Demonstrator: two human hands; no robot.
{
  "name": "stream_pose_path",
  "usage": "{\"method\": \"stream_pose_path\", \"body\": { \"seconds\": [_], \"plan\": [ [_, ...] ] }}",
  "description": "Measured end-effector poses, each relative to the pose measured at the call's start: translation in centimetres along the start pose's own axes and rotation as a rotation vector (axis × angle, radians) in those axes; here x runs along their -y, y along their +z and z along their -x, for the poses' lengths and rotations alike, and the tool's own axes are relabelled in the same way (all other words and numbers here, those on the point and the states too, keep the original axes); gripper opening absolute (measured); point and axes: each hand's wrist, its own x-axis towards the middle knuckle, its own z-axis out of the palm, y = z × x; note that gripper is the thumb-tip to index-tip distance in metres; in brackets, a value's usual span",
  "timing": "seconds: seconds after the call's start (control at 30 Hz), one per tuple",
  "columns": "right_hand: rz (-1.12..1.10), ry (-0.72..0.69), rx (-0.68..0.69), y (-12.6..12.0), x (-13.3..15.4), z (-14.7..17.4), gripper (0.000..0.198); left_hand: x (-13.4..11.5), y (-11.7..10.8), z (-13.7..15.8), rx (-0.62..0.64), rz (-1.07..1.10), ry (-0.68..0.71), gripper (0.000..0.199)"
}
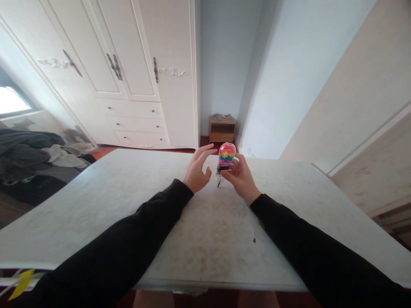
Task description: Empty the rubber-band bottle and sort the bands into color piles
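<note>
My right hand [240, 176] is closed around a clear plastic container [227, 153] with a rounded top, just above the far part of the table. Inside it lie small soft-looking pieces in layers of red, yellow, blue, pink and black, possibly hair elastics; they are too small to be sure. A thin dark strip [219, 183] shows just below the container. My left hand [198, 169] is beside it on the left, thumb and fingers apart, with nothing in it. A narrow gap separates its fingertips from the container.
Both forearms reach over a pale, patterned tabletop [218, 239]. A small brown speck [254, 240] lies near my right sleeve. Beyond stand a white wardrobe [135, 77] and a wooden bedside cabinet [222, 129]. Dark clothes [28, 158] are heaped at the left.
</note>
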Motion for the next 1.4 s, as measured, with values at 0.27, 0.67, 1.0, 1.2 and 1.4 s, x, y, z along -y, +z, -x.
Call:
{"method": "stream_pose_path", "body": {
  "seconds": [0.27, 0.67, 1.0, 1.2, 1.4],
  "plan": [
    [0.036, -0.016, -0.031, -0.05, 0.37, 0.08, 0.062, 0.92, 0.69, 0.46, 0.065, 0.224, -0.258, 0.04],
    [-0.022, 0.056, -0.156, -0.03, 0.07, 0.02, 0.069, 0.58, 0.72, 0.26, 0.137, 0.289, -0.256, 0.015],
    [-0.151, 0.084, -0.375, -0.24, -0.1, -0.24, 0.081, 0.39, 0.31, 0.07, 0.144, 0.341, -0.33, 0.004],
    [-0.25, 0.13, -0.453, -0.08, 0.31, -0.41, 0.099, 0.44, 0.23, 0.29, 0.284, 0.391, -0.303, 0.02],
    [-0.329, 0.141, -0.414, -0.18, 0.06, -0.44, 0.071, 0.94, 0.73, 0.95, 0.439, 0.38, -0.198, 0.07]
  ]
}}
